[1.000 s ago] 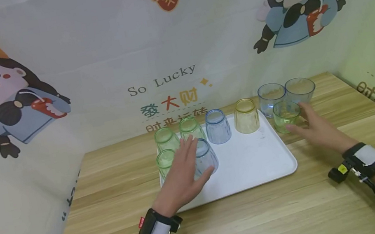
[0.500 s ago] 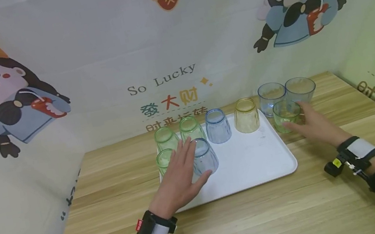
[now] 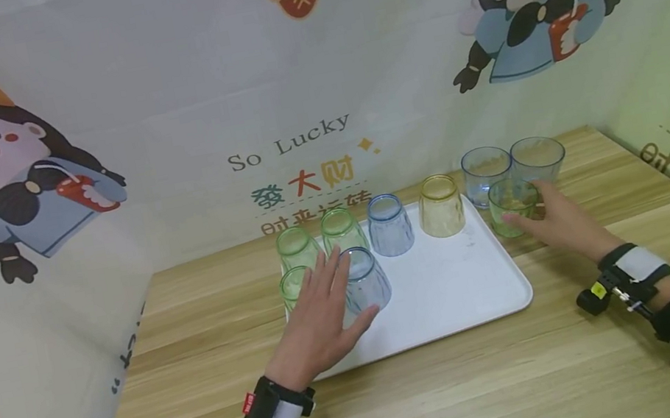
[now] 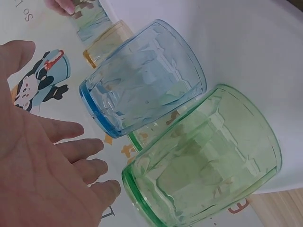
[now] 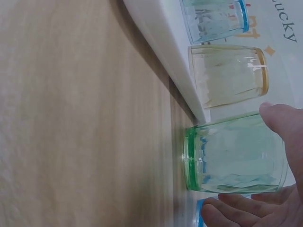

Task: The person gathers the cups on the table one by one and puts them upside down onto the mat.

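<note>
My right hand point(image 3: 569, 220) holds a green glass point(image 5: 236, 156) that stands mouth up on the table just off the tray's right end. In the right wrist view the thumb lies at its rim, with the fingers along the opposite side. Fingers spread, my left hand point(image 3: 315, 324) hovers over the left part of the white tray point(image 3: 457, 292), holding nothing. Nearest to it are an upside-down blue glass point(image 4: 142, 80) and a green tumbler point(image 4: 203, 161), which it does not touch in the left wrist view.
Upside-down on the tray also stand green glasses point(image 3: 341, 229), another blue glass point(image 3: 389, 225) and a yellow glass point(image 3: 440, 207). Two bluish glasses, one left point(image 3: 486, 175) and one right point(image 3: 538, 158), stand mouth up behind the held glass. A printed cloth point(image 3: 188, 100) hangs behind the wooden table point(image 3: 449, 398).
My right hand has moved slightly left, its thumb going further across the green glass. My left hand has drawn back a little. The glasses stay in place.
</note>
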Tool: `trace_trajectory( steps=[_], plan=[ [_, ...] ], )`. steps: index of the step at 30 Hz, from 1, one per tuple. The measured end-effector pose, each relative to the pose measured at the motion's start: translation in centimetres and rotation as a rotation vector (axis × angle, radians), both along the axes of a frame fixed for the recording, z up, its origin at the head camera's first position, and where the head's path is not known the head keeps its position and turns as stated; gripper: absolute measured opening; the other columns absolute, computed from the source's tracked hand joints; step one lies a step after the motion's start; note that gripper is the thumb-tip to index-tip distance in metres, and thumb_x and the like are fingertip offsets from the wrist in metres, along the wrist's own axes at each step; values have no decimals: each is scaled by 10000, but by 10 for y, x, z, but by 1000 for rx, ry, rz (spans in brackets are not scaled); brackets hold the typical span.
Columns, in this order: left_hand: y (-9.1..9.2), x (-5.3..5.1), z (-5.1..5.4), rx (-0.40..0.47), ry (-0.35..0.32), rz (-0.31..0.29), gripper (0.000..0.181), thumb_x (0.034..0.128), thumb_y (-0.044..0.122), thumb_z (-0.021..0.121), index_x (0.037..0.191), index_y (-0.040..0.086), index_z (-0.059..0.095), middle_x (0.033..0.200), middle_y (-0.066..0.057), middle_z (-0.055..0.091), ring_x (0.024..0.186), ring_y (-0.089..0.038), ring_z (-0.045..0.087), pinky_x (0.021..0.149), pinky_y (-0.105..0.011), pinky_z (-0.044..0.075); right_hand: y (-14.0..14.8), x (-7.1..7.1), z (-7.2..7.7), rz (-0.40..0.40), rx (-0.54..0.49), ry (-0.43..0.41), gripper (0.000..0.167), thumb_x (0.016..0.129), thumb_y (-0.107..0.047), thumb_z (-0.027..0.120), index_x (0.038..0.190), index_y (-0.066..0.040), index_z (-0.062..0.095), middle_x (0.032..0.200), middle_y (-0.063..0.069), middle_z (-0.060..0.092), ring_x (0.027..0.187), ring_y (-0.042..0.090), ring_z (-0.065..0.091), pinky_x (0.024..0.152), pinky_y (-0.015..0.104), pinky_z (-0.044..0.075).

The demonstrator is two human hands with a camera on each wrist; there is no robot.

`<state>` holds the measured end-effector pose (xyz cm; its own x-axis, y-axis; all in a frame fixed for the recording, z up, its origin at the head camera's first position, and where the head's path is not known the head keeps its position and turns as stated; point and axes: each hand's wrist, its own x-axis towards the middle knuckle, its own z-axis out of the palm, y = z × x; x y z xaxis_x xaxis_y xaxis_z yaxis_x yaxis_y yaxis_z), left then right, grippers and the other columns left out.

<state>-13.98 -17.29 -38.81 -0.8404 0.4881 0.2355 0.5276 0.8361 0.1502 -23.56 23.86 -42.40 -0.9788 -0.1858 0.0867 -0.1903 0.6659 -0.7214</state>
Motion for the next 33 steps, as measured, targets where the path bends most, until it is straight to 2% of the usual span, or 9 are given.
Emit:
trace_trajectory(
  steps=[7, 13, 19, 21, 24, 26, 28, 31, 33],
  plan=[
    [-1, 1, -2, -14, 10, 4, 841, 1012, 522, 560, 1585, -16, 262, 1642, -205, 213, 1506, -382, 157, 1203, -515, 141, -1, 4, -2, -31, -39, 4, 957, 990, -499, 628, 1527, 142, 164, 1396, 456, 371, 1228, 607, 453, 966, 653, 457],
    [-2, 1, -2, -21, 7, 13, 843, 1011, 531, 555, 1590, -4, 256, 1640, -198, 225, 1506, -379, 160, 1202, -513, 146, -3, 10, 1, -43, -91, 26, 916, 980, -417, 682, 1513, 146, 194, 1367, 446, 405, 1196, 605, 490, 937, 620, 494],
    [-3, 1, -1, -20, -4, 33, 840, 1011, 536, 551, 1598, 15, 250, 1652, -184, 193, 1517, -358, 97, 1205, -511, 140, -4, 16, 6, -42, -148, 70, 854, 972, -354, 710, 1487, 153, 256, 1334, 418, 447, 1154, 577, 540, 909, 574, 522],
    [-3, 1, -1, -21, -1, 36, 839, 1011, 538, 549, 1598, 16, 252, 1653, -183, 190, 1519, -347, 91, 1205, -510, 142, -4, 18, 8, -41, -169, 88, 827, 972, -335, 714, 1476, 154, 278, 1322, 405, 463, 1148, 570, 549, 898, 505, 545],
    [-3, 2, 1, -15, 0, 34, 836, 1011, 532, 554, 1596, 15, 257, 1651, -184, 196, 1519, -339, 98, 1206, -507, 141, -3, 20, 9, -43, -210, 103, 786, 976, -322, 709, 1463, 148, 310, 1316, 384, 476, 1149, 564, 553, 838, 295, 571],
    [-2, 2, 1, -11, 0, 31, 833, 1009, 525, 561, 1595, 14, 262, 1647, -185, 208, 1519, -339, 103, 1206, -508, 141, -2, 21, 10, -46, -234, 100, 773, 983, -331, 698, 1465, 138, 317, 1319, 374, 477, 1160, 564, 547, 780, 160, 535],
    [-2, 2, 2, -7, 0, 29, 829, 1008, 518, 568, 1593, 13, 268, 1643, -186, 221, 1518, -344, 115, 1205, -508, 141, -2, 21, 11, -47, -259, 89, 767, 989, -343, 686, 1472, 127, 320, 1329, 365, 472, 1178, 562, 538, 742, 89, 494],
    [-2, 2, 2, -9, 1, 33, 822, 1008, 513, 569, 1590, 12, 277, 1638, -187, 238, 1519, -338, 118, 1204, -508, 143, -3, 23, 13, -51, -271, 70, 774, 996, -364, 670, 1487, 117, 313, 1362, 363, 461, 1208, 561, 517, 748, 88, 487],
    [-2, 1, 2, -8, 1, 35, 819, 1007, 509, 574, 1588, 11, 282, 1636, -188, 243, 1519, -334, 119, 1204, -507, 143, -4, 23, 16, -48, -281, 48, 781, 1001, -373, 660, 1498, 113, 304, 1396, 368, 450, 1234, 557, 499, 805, 154, 523]
  ],
)
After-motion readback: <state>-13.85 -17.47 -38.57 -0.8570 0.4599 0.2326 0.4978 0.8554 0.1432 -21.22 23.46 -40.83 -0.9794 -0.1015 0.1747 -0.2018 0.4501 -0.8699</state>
